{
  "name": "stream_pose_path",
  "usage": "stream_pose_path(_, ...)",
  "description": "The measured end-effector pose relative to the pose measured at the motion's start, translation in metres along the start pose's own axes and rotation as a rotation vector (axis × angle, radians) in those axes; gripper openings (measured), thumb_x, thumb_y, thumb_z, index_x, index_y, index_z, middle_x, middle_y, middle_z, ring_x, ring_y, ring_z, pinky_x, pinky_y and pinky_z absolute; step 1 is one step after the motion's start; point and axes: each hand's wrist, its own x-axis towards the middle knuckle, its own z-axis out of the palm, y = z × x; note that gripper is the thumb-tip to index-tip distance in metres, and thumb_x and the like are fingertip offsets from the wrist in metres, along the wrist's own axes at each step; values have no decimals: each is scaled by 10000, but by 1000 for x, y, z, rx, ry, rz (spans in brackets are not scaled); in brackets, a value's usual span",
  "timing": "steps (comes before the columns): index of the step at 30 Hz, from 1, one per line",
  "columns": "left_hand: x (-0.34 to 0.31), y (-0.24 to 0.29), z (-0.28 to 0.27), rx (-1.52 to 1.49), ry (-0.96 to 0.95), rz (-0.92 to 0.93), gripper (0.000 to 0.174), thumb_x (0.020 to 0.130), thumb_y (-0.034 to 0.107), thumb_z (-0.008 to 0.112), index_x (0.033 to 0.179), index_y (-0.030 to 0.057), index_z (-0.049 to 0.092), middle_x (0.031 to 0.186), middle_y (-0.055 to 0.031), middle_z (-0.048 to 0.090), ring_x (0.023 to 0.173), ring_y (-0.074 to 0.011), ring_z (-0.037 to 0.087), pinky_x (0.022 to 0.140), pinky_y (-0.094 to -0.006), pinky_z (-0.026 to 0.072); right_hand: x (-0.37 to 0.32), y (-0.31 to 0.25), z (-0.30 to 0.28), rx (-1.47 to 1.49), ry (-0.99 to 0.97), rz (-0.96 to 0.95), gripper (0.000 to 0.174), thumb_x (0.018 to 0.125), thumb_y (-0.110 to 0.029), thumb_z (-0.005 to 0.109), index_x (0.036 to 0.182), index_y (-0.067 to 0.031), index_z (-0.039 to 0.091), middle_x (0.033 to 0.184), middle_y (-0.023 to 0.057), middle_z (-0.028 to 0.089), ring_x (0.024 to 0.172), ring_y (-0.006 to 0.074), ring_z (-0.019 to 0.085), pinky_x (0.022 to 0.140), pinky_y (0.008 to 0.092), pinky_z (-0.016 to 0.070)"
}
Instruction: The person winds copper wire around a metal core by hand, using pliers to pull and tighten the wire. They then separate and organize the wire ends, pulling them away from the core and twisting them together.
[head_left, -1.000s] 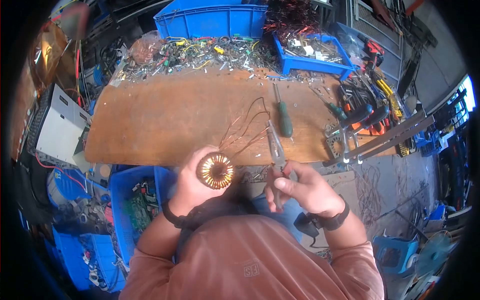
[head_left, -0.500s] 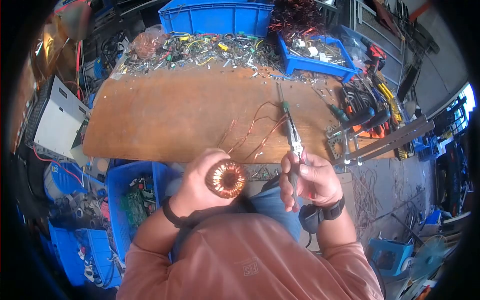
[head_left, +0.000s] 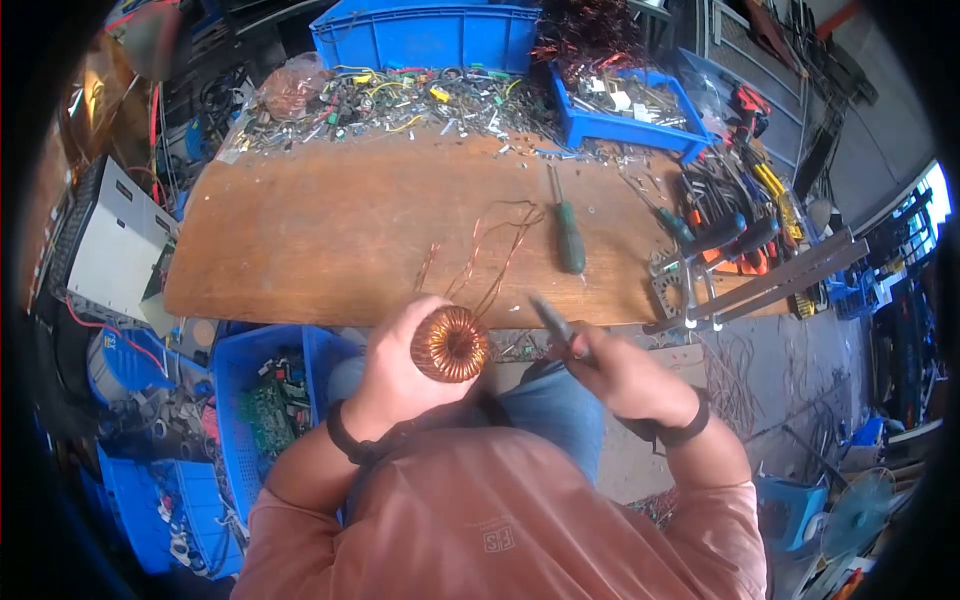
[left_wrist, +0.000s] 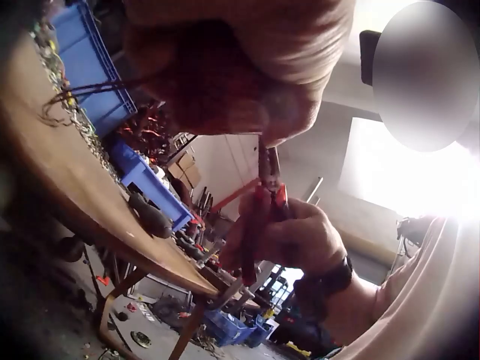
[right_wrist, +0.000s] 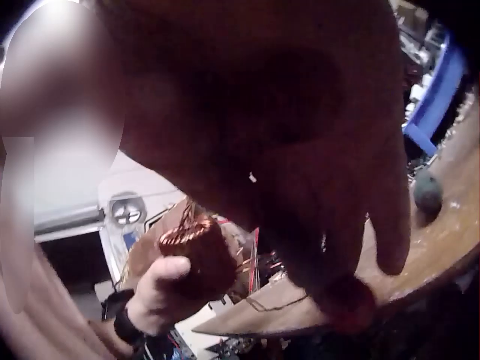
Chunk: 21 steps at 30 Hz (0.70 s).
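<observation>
A ring-shaped copper coil (head_left: 450,344) is gripped in my left hand (head_left: 399,372), its wound face turned up. Twisted copper leads (head_left: 474,255) stretch from it over the front of the wooden table. To the right, my right hand (head_left: 634,376) holds pliers (head_left: 551,320), their nose pointing up and left, apart from the coil. In the left wrist view the red-handled pliers (left_wrist: 264,202) sit in the right hand (left_wrist: 306,238). The right wrist view shows the coil (right_wrist: 196,259) with the left thumb against it; the right hand (right_wrist: 300,135) is dark there.
A green-handled screwdriver (head_left: 568,238) lies on the wooden table (head_left: 300,220). Cut wire scraps (head_left: 420,105) line its back edge, before a blue crate (head_left: 430,38). A blue tray (head_left: 630,130) and assorted tools stand at the right; a blue bin of circuit boards (head_left: 236,400) is below left.
The pliers have moved off the leads, down and toward the person, and the right hand has turned over, its back now showing. The leads have shifted left; the coil remains in the left hand.
</observation>
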Motion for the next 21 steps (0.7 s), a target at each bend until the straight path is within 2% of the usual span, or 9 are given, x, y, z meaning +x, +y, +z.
stream_pose_path(2,2,3,2,-12,-1,-14,601,556,98,841,1083,2,568,948,-133,634,862,-271,631,798,-368,500,-3,-15,5,-248,36,73,249,876,-4,521,1125,-4,529,903,173,653,866,339,639,727,412,499)
stream_pose_path(3,5,4,2,-7,-18,-11,593,561,95,839,1081,2,569,945,-131,634,857,-268,632,794,-364,501,-2,-15,8,-278,136,-24,268,863,-9,541,1131,2,529,902,219,635,887,399,610,735,439,494)
stream_pose_path(6,6,3,4,-15,-33,-25,563,580,84,831,1074,12,573,931,-123,629,836,-248,634,767,-345,505,1,-8,7,-347,245,-246,274,863,-8,535,1136,4,530,897,199,642,878,385,619,730,445,494)
stream_pose_path(11,3,0,3,9,-75,-35,559,586,85,832,1075,22,568,933,-112,627,842,-230,634,764,-335,505,8,-11,10,-421,193,-326,253,865,-10,534,1118,8,540,899,182,639,865,372,621,736,434,499)
stream_pose_path(12,3,0,3,1,-75,-24,578,578,95,837,1083,26,564,943,-122,630,847,-258,631,765,-352,505,10,-12,11,-441,187,-342,247,865,-15,538,1112,9,543,900,178,638,862,368,622,738,431,500)
stream_pose_path(14,6,2,2,-16,-74,0,615,560,115,846,1098,35,557,964,-141,634,858,-313,626,767,-386,506,13,-11,16,-435,184,-357,193,888,-104,540,1061,-17,549,883,173,623,819,367,615,720,433,495)
stream_pose_path(15,5,1,2,-22,-76,-9,616,559,114,846,1097,34,557,964,-142,634,858,-314,626,768,-386,506,14,-11,19,-432,183,-364,180,899,-148,541,1036,-30,552,875,171,616,798,367,612,712,434,493)
stream_pose_path(21,5,0,0,-20,-77,0,618,553,111,847,1096,35,562,963,-143,631,862,-314,626,767,-383,507,10,-20,27,-387,195,-284,224,929,-209,542,1064,-30,548,892,178,614,779,379,629,651,469,502)
